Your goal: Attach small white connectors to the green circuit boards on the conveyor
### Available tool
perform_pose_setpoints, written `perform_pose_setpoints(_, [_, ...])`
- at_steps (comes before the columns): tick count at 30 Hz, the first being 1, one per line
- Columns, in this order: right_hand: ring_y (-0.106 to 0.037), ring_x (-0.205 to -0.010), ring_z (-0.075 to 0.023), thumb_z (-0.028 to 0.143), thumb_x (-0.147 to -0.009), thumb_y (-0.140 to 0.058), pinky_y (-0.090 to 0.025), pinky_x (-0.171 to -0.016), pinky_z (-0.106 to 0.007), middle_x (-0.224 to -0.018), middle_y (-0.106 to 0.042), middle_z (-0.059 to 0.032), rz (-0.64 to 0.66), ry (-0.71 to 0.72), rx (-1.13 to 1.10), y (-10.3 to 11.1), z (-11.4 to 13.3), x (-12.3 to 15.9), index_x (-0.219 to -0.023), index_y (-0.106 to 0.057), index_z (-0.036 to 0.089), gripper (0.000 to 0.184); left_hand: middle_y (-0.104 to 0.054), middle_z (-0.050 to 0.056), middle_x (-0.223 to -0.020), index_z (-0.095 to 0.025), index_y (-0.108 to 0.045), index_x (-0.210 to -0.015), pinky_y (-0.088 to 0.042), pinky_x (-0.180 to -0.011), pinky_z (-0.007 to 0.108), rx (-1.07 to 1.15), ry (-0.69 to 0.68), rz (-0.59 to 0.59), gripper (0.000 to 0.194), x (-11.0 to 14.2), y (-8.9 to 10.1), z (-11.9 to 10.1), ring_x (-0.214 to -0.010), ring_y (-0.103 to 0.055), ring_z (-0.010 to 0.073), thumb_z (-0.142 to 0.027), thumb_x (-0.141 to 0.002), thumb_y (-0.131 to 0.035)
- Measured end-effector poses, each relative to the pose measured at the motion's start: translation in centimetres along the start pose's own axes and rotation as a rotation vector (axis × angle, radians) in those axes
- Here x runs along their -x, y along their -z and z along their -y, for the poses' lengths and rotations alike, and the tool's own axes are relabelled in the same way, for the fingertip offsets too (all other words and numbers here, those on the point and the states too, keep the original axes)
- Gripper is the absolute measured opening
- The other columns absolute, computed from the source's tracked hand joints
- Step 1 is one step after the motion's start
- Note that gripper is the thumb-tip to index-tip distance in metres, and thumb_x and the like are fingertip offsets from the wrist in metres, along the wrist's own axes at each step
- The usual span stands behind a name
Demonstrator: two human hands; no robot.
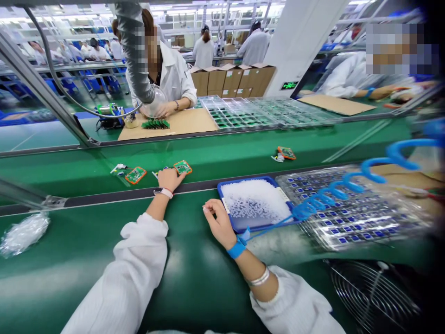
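Observation:
At the near edge of the green belt, my left hand (168, 180) has its fingers on a green circuit board (183, 167) in an orange frame, with white connector leads beside it. Part of the grip is hidden behind the hand. My right hand (219, 222) hovers over the green bench, its fingers curled together in a loose pinch; whatever may be between the fingertips is too small to tell. Just right of it sits a blue tray (239, 228) of small white pieces (257, 197). A blue wrist strap (237, 247) circles my right wrist.
Two more framed boards lie on the belt, a left board (136, 175) and a right board (287, 153). A coiled blue cord (320, 199) crosses clear trays (347, 208) of parts. A fan (371, 292) stands lower right, a plastic bag (26, 233) left. A co-worker (174, 69) sits opposite.

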State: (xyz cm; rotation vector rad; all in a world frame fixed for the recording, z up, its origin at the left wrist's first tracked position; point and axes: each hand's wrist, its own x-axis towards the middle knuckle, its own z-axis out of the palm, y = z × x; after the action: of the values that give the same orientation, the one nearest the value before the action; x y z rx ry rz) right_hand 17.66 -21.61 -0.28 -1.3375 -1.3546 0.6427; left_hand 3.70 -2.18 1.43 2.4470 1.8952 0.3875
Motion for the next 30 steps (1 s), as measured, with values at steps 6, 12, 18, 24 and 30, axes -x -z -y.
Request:
perform_pose_setpoints(6, [-0.054, -0.094, -0.0171, 0.025, -0.085, -0.049, -0.046, -0.075, -0.03, -0.1, -0.054, -0.0072, 0.123, 0.084, 0.075, 5.7, 2.5, -0.4, -0.086, -0.057, 0.02, 0.009, -0.066, 0.016, -0.075, -0.013, -0.063, -0.069, -0.041, -0.069, 0.034, 0.103, 0.063, -0.006, 0.032, -1.0, -0.9, 0.4, -0.078, -0.062, 0.0292, -0.039, -0.08, -0.047])
perform_pose_setpoints(12, [-0.054, -0.084, -0.0215, 0.023, -0.077, -0.053, -0.041, -0.079, -0.037, -0.081, -0.057, -0.0071, -0.127, -0.057, 0.569, 15.3, -2.3, -1.0, -0.072, -0.056, 0.018, 0.007, -0.062, 0.004, -0.063, -0.018, -0.049, -0.06, -0.043, -0.065, 0.028, 0.352, 0.12, -0.064, 0.027, -0.5, 0.1, 3.0, -0.068, -0.06, 0.0198, -0.04, -0.075, -0.048])
perform_pose_setpoints(18, [-0.053, -0.081, -0.0207, 0.019, -0.074, -0.056, -0.036, -0.082, -0.037, -0.076, -0.06, -0.006, 0.039, -0.142, 0.788, 16.3, -5.0, 0.0, -0.062, -0.059, 0.018, 0.012, -0.063, -0.001, -0.068, -0.019, -0.046, -0.078, -0.045, -0.06, 0.022, 0.684, 0.048, -0.039, 0.019, 3.1, -0.5, 1.2, -0.063, -0.061, 0.0135, -0.037, -0.074, -0.051])
perform_pose_setpoints(24, [-0.051, -0.077, -0.0194, 0.016, -0.072, -0.057, -0.034, -0.078, -0.034, -0.072, -0.058, -0.0052, 0.024, -0.147, 0.825, 15.0, -5.7, 0.1, -0.057, -0.059, 0.018, 0.016, -0.061, 0.0, -0.071, -0.02, -0.049, -0.081, -0.047, -0.064, 0.026, 0.755, -0.244, 0.099, 0.016, 9.3, 0.5, -1.1, -0.066, -0.06, 0.0149, -0.035, -0.08, -0.051])
perform_pose_setpoints(30, [-0.05, -0.075, -0.0188, 0.016, -0.072, -0.055, -0.035, -0.078, -0.034, -0.072, -0.058, -0.0057, 0.083, -0.172, 0.842, 14.8, -5.7, 0.2, -0.057, -0.059, 0.018, 0.016, -0.064, 0.006, -0.093, -0.02, -0.054, -0.099, -0.046, -0.079, 0.034, 0.536, -0.449, 0.15, 0.017, 12.9, 1.1, -0.9, -0.09, -0.058, 0.0206, -0.027, -0.086, -0.045])
